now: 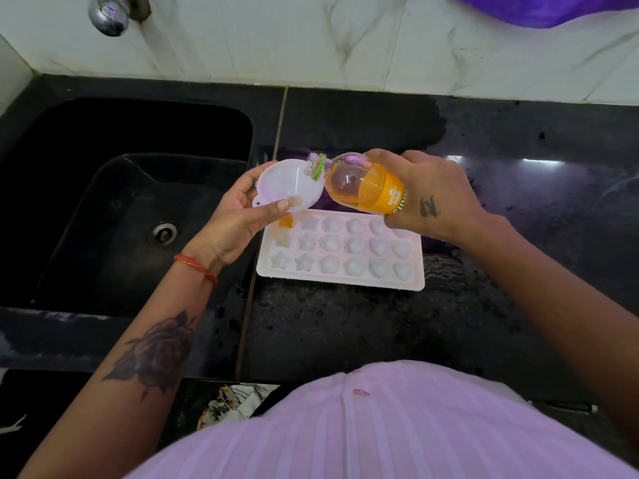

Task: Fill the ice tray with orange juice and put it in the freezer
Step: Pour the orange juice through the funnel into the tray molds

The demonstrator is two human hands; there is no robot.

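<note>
A person's left hand [238,210] is gripping a white funnel [290,183] over the corner of the ice tray [340,252] on the counter [345,326], guiding juice, while the right hand [428,195] is clasping the tipped juice bottle [359,183].

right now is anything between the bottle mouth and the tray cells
Yes. The white funnel, held in the left hand, sits between the tilted juice bottle in the right hand and the ice tray. It hangs over the tray's far-left corner, where one cell already shows orange.
</note>
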